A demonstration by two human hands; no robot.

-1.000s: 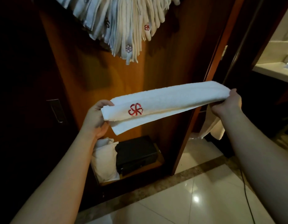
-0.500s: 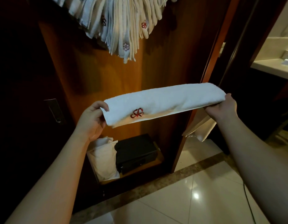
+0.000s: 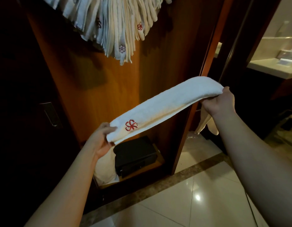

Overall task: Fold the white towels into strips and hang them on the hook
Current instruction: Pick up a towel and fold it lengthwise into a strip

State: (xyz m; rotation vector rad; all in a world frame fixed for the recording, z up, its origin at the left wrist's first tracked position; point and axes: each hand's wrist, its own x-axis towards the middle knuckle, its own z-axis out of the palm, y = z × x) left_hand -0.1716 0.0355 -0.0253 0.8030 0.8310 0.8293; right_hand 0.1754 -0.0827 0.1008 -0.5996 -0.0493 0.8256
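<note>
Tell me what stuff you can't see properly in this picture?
- Hook: head view, cut off by the top edge above the hanging towels.
- Left hand fingertips: tucked behind the folded towel.
- White bag: partly behind the left hand.
- Bathroom counter items: blurred, too small.

A low wooden shelf point(image 3: 156, 167) carries a black box point(image 3: 135, 155) beside a white bag point(image 3: 106, 169).
</note>
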